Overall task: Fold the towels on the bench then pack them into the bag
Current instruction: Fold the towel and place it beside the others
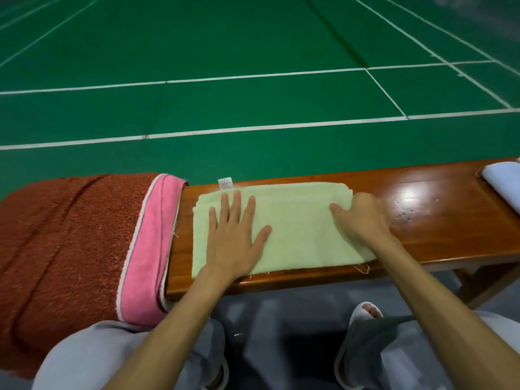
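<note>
Left hand (235, 237) flat on green towel (298, 235)

A folded green towel (295, 229) lies on the wooden bench (427, 220). The left hand (236, 235) presses flat on it, fingers spread. The right hand (363, 218) curls over its right edge. A red towel (70, 235) with a pink border drapes the bench's left end. A white towel (503, 184) lies at the far right.

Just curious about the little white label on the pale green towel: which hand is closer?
Left. The left hand lies flat on the pale green towel, fingertips just short of the small white label; the right hand grips the towel's opposite end.
</note>
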{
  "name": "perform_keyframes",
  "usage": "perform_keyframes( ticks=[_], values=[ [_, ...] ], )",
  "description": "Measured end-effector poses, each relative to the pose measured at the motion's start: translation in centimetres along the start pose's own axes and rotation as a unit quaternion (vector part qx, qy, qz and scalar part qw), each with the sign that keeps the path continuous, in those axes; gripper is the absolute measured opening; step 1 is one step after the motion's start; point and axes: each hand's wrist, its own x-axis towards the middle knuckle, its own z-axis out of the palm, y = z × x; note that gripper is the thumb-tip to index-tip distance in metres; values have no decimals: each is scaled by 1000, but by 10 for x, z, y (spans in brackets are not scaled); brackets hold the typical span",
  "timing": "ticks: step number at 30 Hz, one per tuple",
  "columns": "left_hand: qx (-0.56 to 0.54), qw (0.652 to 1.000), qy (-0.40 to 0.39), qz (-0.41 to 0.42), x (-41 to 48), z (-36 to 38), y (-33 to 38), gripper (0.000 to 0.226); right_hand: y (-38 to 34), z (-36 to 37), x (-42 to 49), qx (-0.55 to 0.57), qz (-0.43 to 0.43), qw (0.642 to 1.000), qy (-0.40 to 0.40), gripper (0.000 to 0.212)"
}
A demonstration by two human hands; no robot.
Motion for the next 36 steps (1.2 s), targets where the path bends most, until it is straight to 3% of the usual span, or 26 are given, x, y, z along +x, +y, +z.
perform_keyframes(
  ticks=[4, 7, 11, 13, 14, 15, 16, 18, 20, 21, 23, 25, 29, 33, 36],
  values=[
    [5, 999, -31, -9, 2, 10, -5, 83, 0, -14, 6, 84, -58, 993, -50, 26],
    [-1, 999, -31, -11, 3, 9, 0, 83, 9, -34, 13, 225, -46, 967, -107, 22],
    [-52, 998, -44, -10, 2, 2, 10, 82, 6, -62, 12, 446, -27, 880, -159, 73],
    [-183, 983, -31, 2, 1, -10, 17, 74, -7, -74, 8, 491, -45, 855, -161, 83],
    [-284, 959, -27, -3, 1, -17, 22, 70, -18, -75, 4, 506, -55, 845, -166, 87],
    [-396, 918, -32, -20, 3, -24, 27, 68, -31, -73, -3, 512, -66, 839, -171, 90],
    [-515, 855, -43, -46, 3, -35, 33, 68, -47, -67, -11, 510, -84, 837, -182, 92],
    [-724, 674, -85, -119, 6, -54, 36, 70, -83, -43, -31, 501, -132, 827, -217, 98],
    [-837, 500, -138, -174, 6, -65, 26, 68, -112, -17, -50, 489, -178, 810, -271, 106],
    [-856, 453, -153, -196, 5, -69, 18, 66, -123, -7, -59, 480, -191, 803, -296, 110],
    [-869, 415, -168, -213, 2, -66, 4, 49, -131, 3, -69, 477, -196, 799, -310, 114],
    [-862, 425, -171, -217, -1, -55, -7, 42, -125, 3, -67, 492, -193, 812, -248, 110],
    [-829, 497, -120, -227, -3, -48, -24, 75, -94, 4, -50, 479, -174, 850, -132, 99],
    [-834, 507, -126, -179, -6, -45, -38, 99, -73, 15, -51, 333, -204, 915, -102, 95],
    [-811, 534, -114, -211, -6, -53, -36, 107, -72, 21, -56, 198, -260, 941, -90, 98]
  ],
)
